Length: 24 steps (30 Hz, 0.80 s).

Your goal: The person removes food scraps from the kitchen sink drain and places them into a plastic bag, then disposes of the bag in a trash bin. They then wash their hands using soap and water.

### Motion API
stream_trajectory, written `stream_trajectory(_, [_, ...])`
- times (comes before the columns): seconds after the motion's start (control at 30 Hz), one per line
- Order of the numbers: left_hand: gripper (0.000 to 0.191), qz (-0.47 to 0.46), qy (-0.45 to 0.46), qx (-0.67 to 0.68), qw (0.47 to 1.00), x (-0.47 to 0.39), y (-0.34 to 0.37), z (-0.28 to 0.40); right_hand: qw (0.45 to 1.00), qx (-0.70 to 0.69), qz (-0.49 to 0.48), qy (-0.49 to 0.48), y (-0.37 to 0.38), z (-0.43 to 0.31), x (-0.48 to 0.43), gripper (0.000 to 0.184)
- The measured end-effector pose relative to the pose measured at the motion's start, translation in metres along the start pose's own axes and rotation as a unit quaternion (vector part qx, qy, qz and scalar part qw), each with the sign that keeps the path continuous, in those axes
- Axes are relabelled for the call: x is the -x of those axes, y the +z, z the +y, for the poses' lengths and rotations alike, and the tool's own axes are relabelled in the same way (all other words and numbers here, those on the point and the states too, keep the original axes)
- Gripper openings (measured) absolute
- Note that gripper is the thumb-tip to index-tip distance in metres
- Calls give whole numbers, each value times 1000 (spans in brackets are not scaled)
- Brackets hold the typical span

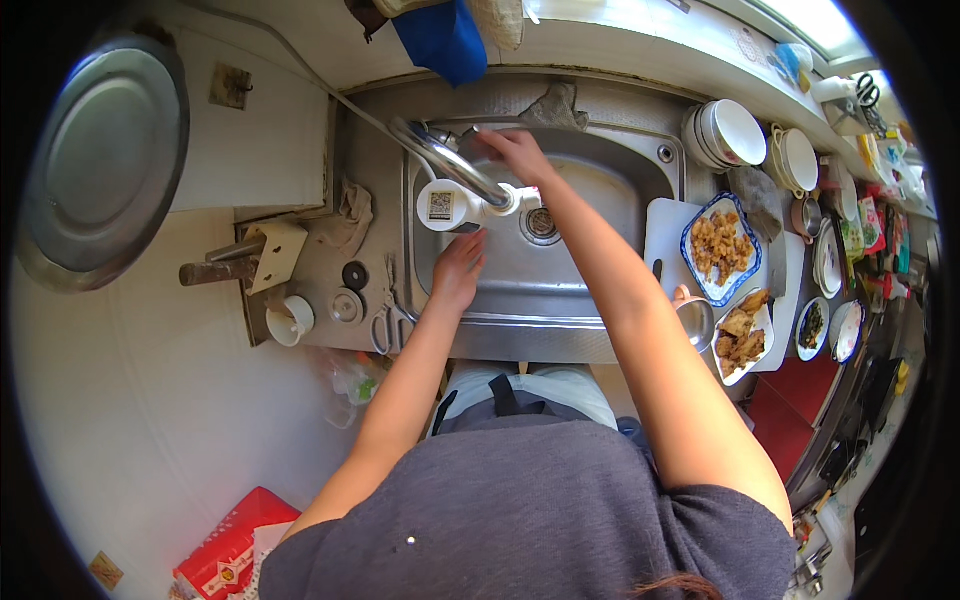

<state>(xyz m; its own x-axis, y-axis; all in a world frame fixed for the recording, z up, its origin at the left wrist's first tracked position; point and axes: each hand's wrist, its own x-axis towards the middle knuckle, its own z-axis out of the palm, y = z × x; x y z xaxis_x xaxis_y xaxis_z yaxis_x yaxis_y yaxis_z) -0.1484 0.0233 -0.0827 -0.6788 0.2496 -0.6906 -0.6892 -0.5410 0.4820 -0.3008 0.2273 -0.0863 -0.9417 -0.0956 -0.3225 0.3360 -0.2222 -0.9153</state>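
A stainless steel sink (502,262) lies before me, with a curved chrome faucet (454,165) over its left part. At the faucet's end sits a white round filter unit (448,204) bearing a printed code. My right hand (511,154) is at the faucet's lever near the back rim; its fingers are blurred, and whether they grip the lever is unclear. Low over the basin's left side, my left hand (459,271) holds nothing, its fingers apart and their tips just below the filter unit. The drain strainer (541,223) shows beside my right forearm.
Right of the sink, a white cutting board (664,225) bears a blue-rimmed dish of fried food (721,247) and a metal cup (694,322) stands close by. Stacked bowls (731,135) stand behind. Scissors (386,322), a white mug (290,321) and a knife block (277,255) are at left.
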Motion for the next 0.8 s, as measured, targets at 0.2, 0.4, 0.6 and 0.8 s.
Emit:
stream_trajectory(0.2, [37,13,15,219,976,-41,16,11,968,-165,42,187,40,70,86,43])
stream_trajectory(0.4, [43,-92,110,55,988,-41,2,4,906,-406,67,102,76,93,73,40])
stream_trajectory(0.6, [48,-12,135,-229,964,-17,33,-21,839,-508,156,115,83,133,39,27])
stream_trajectory(0.8, [40,1,213,-60,975,-103,14,9,791,-593,130,75,116,113,41,26])
